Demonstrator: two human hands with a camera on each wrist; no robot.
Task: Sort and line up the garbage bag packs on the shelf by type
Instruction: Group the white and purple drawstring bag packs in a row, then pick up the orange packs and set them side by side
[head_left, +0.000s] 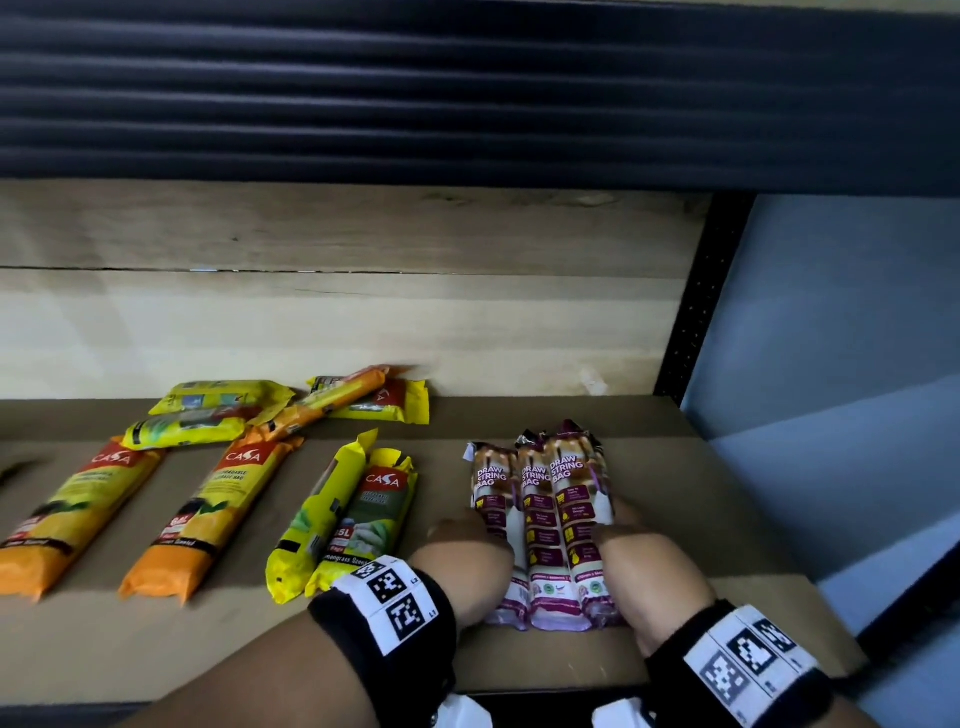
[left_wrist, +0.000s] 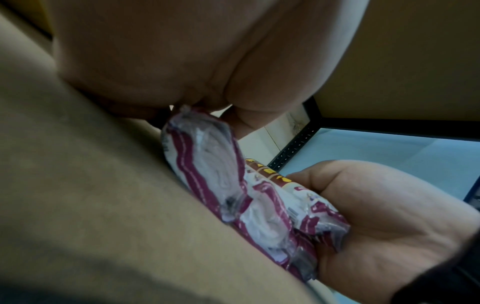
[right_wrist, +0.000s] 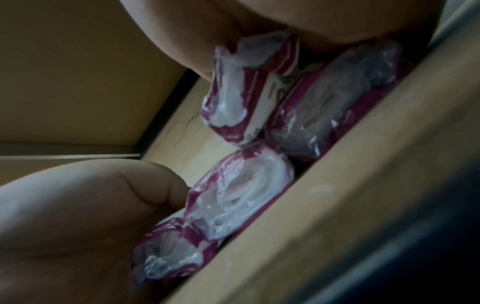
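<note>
Three draw-string packs (head_left: 540, 525) lie side by side on the shelf (head_left: 675, 493), long axes running front to back, squeezed between the left hand (head_left: 462, 566) and right hand (head_left: 649, 577); from the left wrist, the palm (left_wrist: 161, 61) presses flat on the bundle's left flank; from the right wrist, the right hand (right_wrist: 246, 18) pushes in from the opposite side; fingers on both look straight, squaring rather than gripping.
</note>
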